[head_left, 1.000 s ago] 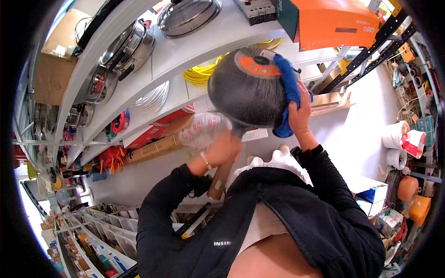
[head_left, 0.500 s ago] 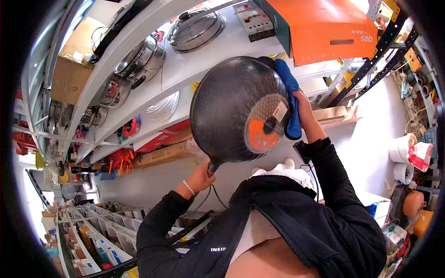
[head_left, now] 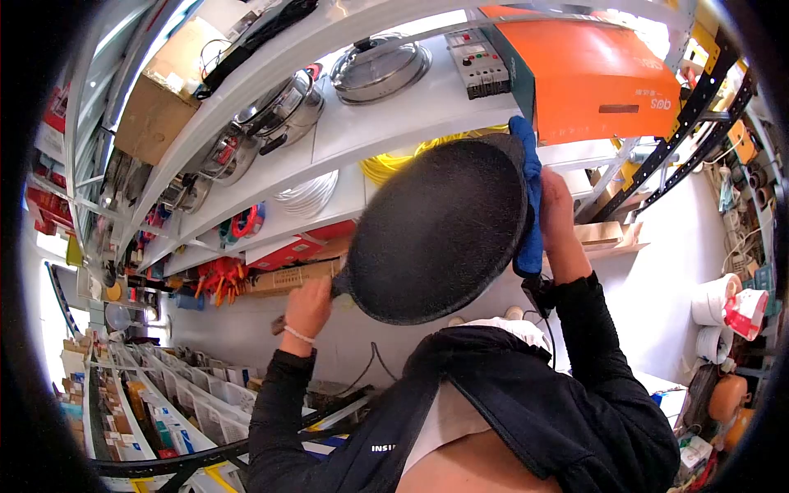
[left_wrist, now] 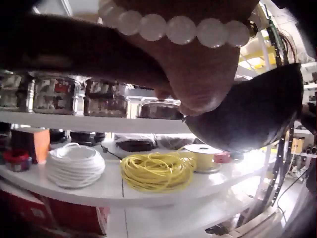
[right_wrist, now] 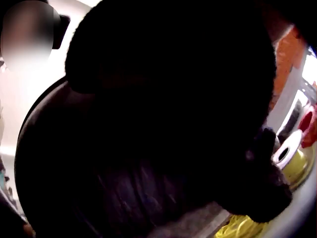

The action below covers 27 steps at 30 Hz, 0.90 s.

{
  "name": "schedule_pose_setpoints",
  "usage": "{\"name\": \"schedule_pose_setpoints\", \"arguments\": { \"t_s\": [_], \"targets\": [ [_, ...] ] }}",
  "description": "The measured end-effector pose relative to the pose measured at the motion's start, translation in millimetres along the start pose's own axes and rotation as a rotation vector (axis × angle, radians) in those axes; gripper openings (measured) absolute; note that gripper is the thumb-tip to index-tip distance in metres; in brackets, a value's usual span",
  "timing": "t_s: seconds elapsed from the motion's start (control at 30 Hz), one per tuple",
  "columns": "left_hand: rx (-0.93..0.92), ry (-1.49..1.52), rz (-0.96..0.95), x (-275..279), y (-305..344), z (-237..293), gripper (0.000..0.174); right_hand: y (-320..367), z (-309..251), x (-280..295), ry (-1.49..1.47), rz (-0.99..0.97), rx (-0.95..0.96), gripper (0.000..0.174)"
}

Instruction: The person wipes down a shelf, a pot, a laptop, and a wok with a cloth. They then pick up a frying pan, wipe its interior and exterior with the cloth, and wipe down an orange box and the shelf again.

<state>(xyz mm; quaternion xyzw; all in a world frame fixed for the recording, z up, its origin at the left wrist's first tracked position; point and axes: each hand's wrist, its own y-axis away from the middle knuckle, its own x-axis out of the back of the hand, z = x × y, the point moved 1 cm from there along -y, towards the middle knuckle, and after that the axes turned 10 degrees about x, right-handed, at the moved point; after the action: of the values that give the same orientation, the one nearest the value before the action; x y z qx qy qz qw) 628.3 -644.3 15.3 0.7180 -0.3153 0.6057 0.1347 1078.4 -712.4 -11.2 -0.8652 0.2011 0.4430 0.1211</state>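
Note:
A black wok (head_left: 440, 230) is held up in front of the body, its dark inner face turned toward the head camera. My left hand (head_left: 308, 306) grips its handle, whose brown end (head_left: 278, 325) shows past the fist. In the left wrist view the wok (left_wrist: 252, 109) appears beyond the hand (left_wrist: 198, 74) as a dark curved bowl. At the opposite rim my right hand (head_left: 556, 209) holds a folded blue cloth (head_left: 530, 197) against the edge. Dark cloth and wok fill most of the right wrist view, hiding the fingers there.
White shelves (head_left: 329, 135) ahead carry a lidded steel pan (head_left: 380, 70), steel pots (head_left: 283, 107) and coiled yellow cable (head_left: 394, 164). An orange box (head_left: 604, 82) stands close above the cloth. Storage bins (head_left: 189, 403) line the lower left; a cardboard box (head_left: 292, 278) lies low ahead.
The wok has turned from showing its underside with the orange label to showing its inner face. My left hand has moved left with the handle; the cloth remains at the right rim.

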Motion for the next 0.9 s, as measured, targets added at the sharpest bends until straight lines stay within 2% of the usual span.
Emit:
{"name": "schedule_pose_setpoints", "arguments": {
  "t_s": [0.07,0.1,0.2,0.3,0.33,0.4,0.5,0.53,0.6,0.63,0.67,0.7,0.77,0.9],
  "targets": [
    [-0.049,-0.053,0.18,12,-5,-14,0.036,3,-6,-14,-0.142,-0.055,-0.126,0.053],
    [-0.074,-0.079,0.268,18,-8,-18,0.038,4,-2,-19,-0.046,-0.022,-0.111,0.051],
    [-0.004,-0.164,0.446,33,-17,-27,0.025,4,0,-24,0.283,0.09,-0.118,0.048],
    [0.132,-0.113,0.331,41,-32,-30,0.022,-3,21,-3,0.353,0.039,-0.012,0.052],
    [0.214,0.026,0.077,33,-33,-37,0.019,-1,26,1,0.367,0.06,0.007,0.051],
    [0.238,0.037,0.046,18,-29,-37,0.018,2,31,3,0.396,0.1,0.052,0.051],
    [0.224,0.047,0.104,13,-31,-30,0.017,8,36,10,0.776,0.236,0.098,0.049],
    [0.227,0.036,0.134,15,-29,-21,0.017,10,43,19,1.036,0.218,0.288,0.046],
    [0.213,0.002,0.209,12,-30,-15,0.017,9,64,43,1.546,0.157,0.694,0.04],
    [0.193,-0.018,0.255,7,-31,-14,0.017,9,70,53,1.719,0.086,0.762,0.045],
    [0.17,-0.033,0.301,2,-33,-12,0.017,12,74,52,1.847,0.032,0.762,0.045],
    [0.181,-0.041,0.269,-1,-35,-10,0.017,14,74,47,1.983,-0.014,0.767,0.045],
    [0.2,-0.052,0.217,-3,-36,-6,0.016,21,78,34,2.286,-0.116,0.556,0.044],
    [0.161,-0.057,0.281,-12,-49,-1,0.014,20,95,40,2.315,-0.704,0.515,0.039]
  ]
}}
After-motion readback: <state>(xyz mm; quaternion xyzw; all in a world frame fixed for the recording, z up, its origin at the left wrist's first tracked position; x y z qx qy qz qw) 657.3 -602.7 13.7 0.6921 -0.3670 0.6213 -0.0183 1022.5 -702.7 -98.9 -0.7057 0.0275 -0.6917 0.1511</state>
